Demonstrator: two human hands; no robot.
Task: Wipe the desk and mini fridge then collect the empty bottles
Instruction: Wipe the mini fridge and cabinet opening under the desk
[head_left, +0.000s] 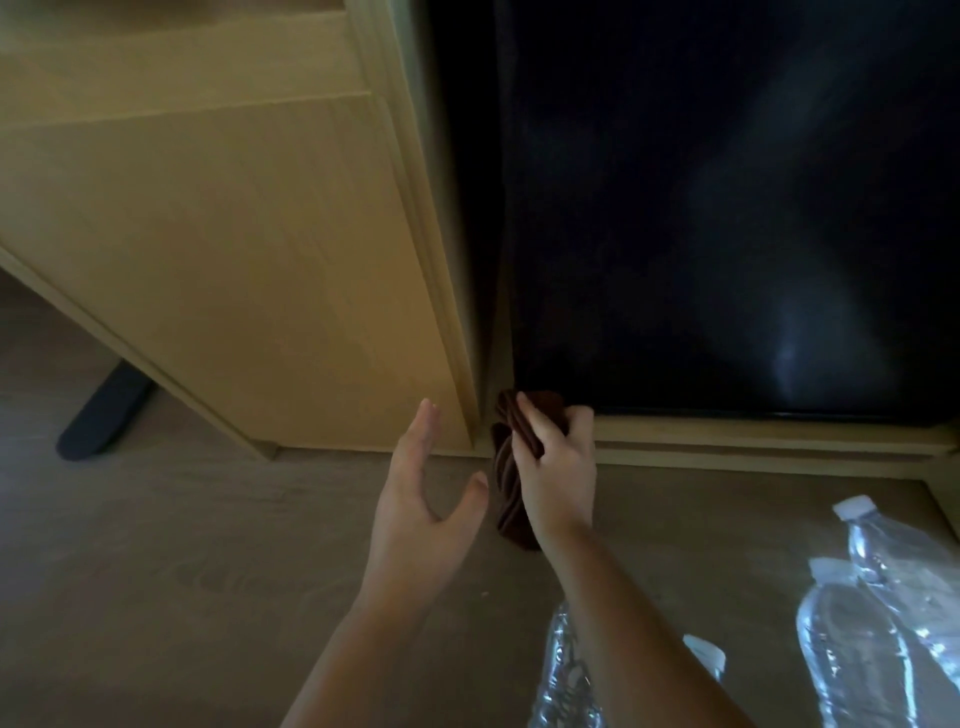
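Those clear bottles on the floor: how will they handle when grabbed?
The bottles look empty, so probably very light. One bottle looks crumpled, so the thin walls likely dent under a squeeze. They lie on their sides, so a nudge may roll them.

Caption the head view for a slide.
Right hand grips a brown cloth by the black mini fridge; left hand open.

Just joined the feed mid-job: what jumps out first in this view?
The glossy black mini fridge door fills the upper right, set in a pale wood cabinet. At its lower left corner the right hand grips a bunched brown cloth, with the left hand open beside it. Clear plastic bottles lie on the floor at lower right.
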